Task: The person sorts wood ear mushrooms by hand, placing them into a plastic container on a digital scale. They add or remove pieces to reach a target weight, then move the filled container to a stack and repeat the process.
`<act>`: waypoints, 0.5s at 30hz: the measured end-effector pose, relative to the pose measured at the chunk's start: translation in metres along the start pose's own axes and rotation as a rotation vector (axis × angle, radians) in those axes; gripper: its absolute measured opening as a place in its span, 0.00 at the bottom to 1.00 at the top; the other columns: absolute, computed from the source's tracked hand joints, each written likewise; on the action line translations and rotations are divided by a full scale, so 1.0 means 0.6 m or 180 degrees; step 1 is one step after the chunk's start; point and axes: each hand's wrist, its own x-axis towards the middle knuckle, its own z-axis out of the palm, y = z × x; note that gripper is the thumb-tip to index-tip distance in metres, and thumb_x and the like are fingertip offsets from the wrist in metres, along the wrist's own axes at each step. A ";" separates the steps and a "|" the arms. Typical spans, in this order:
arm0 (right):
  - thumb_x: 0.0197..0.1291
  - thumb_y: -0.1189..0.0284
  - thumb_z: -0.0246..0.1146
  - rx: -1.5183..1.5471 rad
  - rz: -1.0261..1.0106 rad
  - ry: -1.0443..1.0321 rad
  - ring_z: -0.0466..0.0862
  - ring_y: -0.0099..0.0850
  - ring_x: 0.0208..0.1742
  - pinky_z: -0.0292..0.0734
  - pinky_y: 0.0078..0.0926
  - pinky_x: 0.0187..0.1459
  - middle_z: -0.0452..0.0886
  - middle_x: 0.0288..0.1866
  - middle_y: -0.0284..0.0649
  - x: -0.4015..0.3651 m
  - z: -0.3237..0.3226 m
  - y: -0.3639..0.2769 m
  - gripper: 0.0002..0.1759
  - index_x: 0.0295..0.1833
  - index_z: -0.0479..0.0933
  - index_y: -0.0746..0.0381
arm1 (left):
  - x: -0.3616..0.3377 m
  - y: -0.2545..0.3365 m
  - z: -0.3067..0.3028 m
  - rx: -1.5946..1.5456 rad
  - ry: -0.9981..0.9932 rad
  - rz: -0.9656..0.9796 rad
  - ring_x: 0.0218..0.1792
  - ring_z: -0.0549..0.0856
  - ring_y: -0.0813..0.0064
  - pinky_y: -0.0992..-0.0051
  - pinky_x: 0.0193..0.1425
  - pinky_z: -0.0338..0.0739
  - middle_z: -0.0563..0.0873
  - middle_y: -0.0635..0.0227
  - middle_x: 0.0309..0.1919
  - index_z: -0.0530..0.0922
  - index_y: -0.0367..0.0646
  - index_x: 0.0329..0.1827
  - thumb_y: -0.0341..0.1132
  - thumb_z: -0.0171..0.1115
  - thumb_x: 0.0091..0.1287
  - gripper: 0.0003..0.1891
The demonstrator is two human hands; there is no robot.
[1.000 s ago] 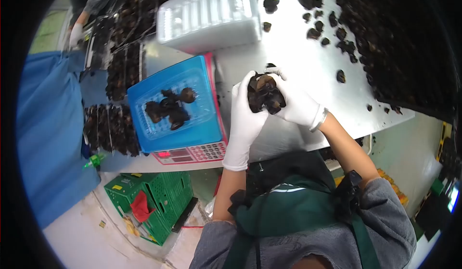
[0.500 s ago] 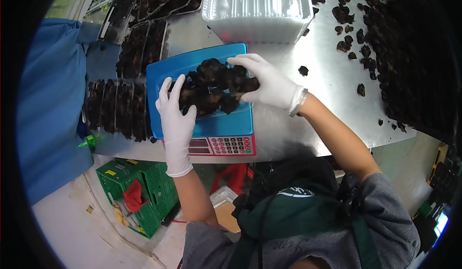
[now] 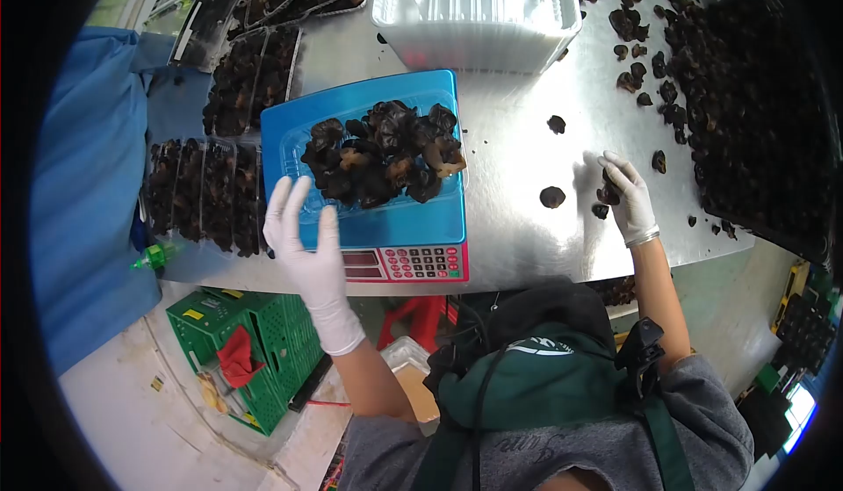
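Observation:
A heap of dark wood ear mushrooms lies in a clear plastic tray on the blue platform of a weighing scale. My left hand, in a white glove, is open at the scale's lower left corner, fingers spread beside the tray. Over the metal table to the right, my gloved right hand has its fingers closed on a wood ear mushroom. Loose mushroom pieces lie just left of that hand.
A stack of clear trays stands behind the scale. Filled trays line the left side. A large mushroom pile covers the table's right end. Green crates sit on the floor below left.
My right hand has left the heap and moved right to the table, where it now grips a mushroom. My left hand has drawn back from the heap and opened.

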 end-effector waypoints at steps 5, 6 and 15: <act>0.60 0.78 0.64 -0.1893 -0.1663 0.0120 0.81 0.27 0.54 0.78 0.23 0.53 0.80 0.58 0.41 0.004 -0.001 0.050 0.20 0.59 0.78 0.59 | -0.010 0.051 0.071 0.0561 -0.0114 0.0646 0.71 0.63 0.55 0.56 0.75 0.55 0.76 0.67 0.67 0.86 0.56 0.53 0.40 0.78 0.53 0.22; 0.56 0.78 0.64 -0.2077 -0.1610 0.0077 0.80 0.34 0.58 0.75 0.29 0.61 0.80 0.60 0.42 -0.015 0.029 0.028 0.21 0.58 0.80 0.58 | -0.008 0.057 0.083 0.0666 -0.0103 0.0666 0.71 0.63 0.55 0.56 0.75 0.55 0.76 0.67 0.67 0.87 0.56 0.51 0.40 0.78 0.53 0.20; 0.55 0.73 0.66 -0.2787 -0.3497 -0.0704 0.78 0.38 0.51 0.68 0.36 0.58 0.82 0.47 0.39 -0.051 0.246 -0.056 0.21 0.57 0.79 0.55 | -0.015 0.029 0.086 0.0180 0.0397 0.0293 0.70 0.64 0.52 0.56 0.73 0.60 0.77 0.66 0.65 0.88 0.50 0.40 0.33 0.76 0.54 0.11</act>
